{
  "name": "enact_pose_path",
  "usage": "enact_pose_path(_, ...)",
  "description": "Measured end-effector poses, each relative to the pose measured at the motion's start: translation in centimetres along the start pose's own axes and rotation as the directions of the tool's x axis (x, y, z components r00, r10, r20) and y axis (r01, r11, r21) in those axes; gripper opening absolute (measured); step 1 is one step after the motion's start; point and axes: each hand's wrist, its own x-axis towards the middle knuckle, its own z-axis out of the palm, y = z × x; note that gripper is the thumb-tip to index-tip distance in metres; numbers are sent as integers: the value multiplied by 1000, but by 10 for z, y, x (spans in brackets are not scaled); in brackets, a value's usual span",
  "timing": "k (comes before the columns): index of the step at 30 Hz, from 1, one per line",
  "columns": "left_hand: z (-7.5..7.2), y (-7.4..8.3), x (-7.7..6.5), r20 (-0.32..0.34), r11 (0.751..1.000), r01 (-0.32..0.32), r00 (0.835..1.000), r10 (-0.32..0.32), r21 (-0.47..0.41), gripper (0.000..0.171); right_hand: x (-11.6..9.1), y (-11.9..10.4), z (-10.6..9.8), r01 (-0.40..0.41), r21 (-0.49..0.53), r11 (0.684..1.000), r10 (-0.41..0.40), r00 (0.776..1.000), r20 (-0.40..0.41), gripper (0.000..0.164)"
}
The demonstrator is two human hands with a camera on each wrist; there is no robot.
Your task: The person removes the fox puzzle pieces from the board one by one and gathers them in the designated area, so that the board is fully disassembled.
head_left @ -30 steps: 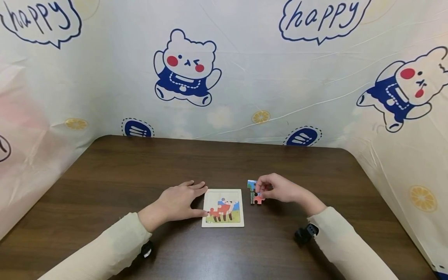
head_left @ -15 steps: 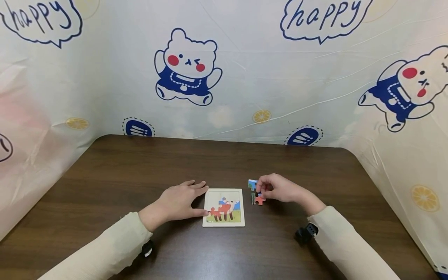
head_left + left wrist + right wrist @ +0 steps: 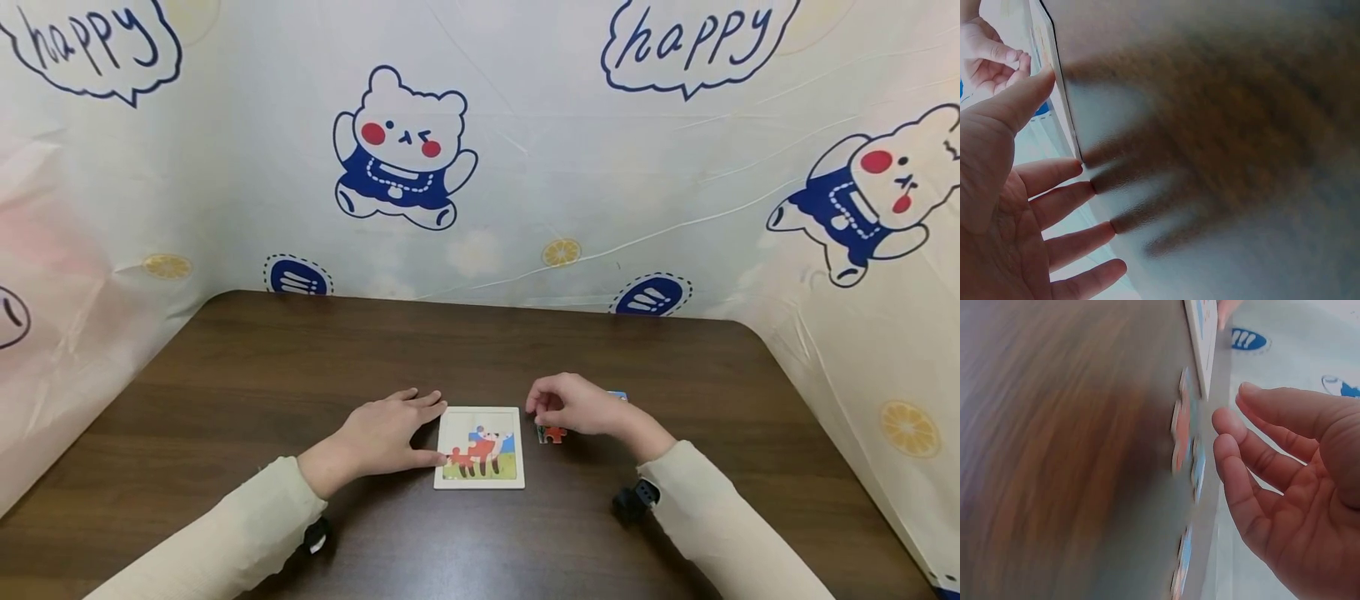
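Observation:
A puzzle board [image 3: 480,484] with a pale frame lies flat in the head view, partly filled with a red, blue and green animal picture. My left hand [image 3: 378,433] rests at its left side, fingers spread; in the left wrist view the thumb [image 3: 1035,94] touches the frame's edge. To the right of the board, my right hand [image 3: 577,404] hovers low over loose pieces. Its bent fingers and thumb hold nothing in the right wrist view. A red puzzle piece [image 3: 1182,428], a blue piece [image 3: 1199,469] and another piece [image 3: 1182,562] lie beneath and beside it.
The dark brown wooden table [image 3: 360,342] reaches back to a cloth printed with bears [image 3: 397,179], which also hangs along both sides. A blue piece [image 3: 618,395] shows behind the right wrist. Small black wrist cameras [image 3: 636,500] sit under the sleeves.
My right hand has shifted left towards the board, covering the upper blue piece and uncovering another blue piece behind its wrist. The left hand and the board have stayed in place.

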Motion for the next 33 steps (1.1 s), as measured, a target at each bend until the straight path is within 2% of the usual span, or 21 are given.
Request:
enact_pose_path(8, 2, 0, 2, -7, 1000, 3, 1000, -3, -9, 79, 21, -20, 16, 40, -21, 999, -39, 998, 42, 8)
enact_pose_path(17, 2, 0, 1, -6, 1000, 6, 1000, -6, 6, 79, 35, -34, 27, 24, -19, 1000, -22, 994, 108, 12)
enact_pose_path(27, 1, 0, 2, -8, 1000, -1, 1000, 1, -5, 78, 40, -36, 35, 84, -66, 994, -75, 988, 134, 16)
enact_pose_path(33, 0, -1, 1, -9, 1000, -10, 1000, 10, -11, 77, 39, -36, 36, 77, -63, 995, -68, 989, 133, 19)
